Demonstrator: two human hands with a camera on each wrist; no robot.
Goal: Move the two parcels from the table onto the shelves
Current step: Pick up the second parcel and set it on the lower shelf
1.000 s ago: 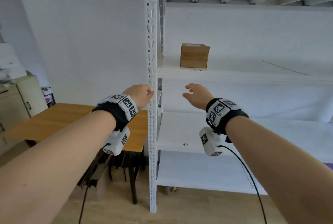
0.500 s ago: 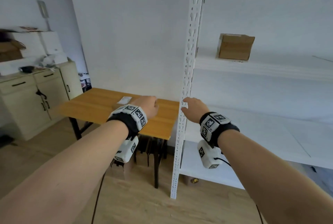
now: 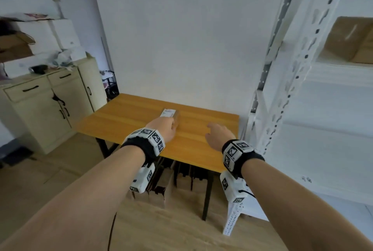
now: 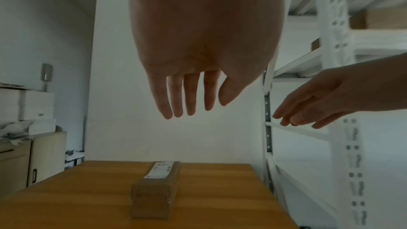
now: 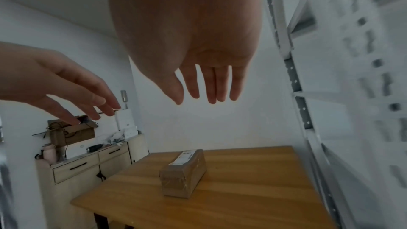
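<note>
A long brown parcel (image 3: 173, 117) (image 4: 155, 192) (image 5: 184, 171) with a white label lies on the wooden table (image 3: 131, 117). A second brown parcel (image 3: 352, 41) stands on a white shelf (image 3: 341, 73) at the upper right. My left hand (image 3: 161, 129) (image 4: 189, 97) hangs open above the near end of the table parcel, fingers straight, touching nothing. To its right my right hand (image 3: 219, 134) (image 5: 209, 84) is open too, over the table, apart from the parcel.
The white shelf unit's perforated post (image 3: 298, 69) rises just right of the table. A beige cabinet (image 3: 46, 105) with boxes (image 3: 40, 37) on top stands at the left. Cardboard pieces (image 3: 167, 186) lean under the table on the wooden floor.
My view has swung left from the shelf to the table. Both hands have moved from the shelf post down over the table, the left one above the parcel.
</note>
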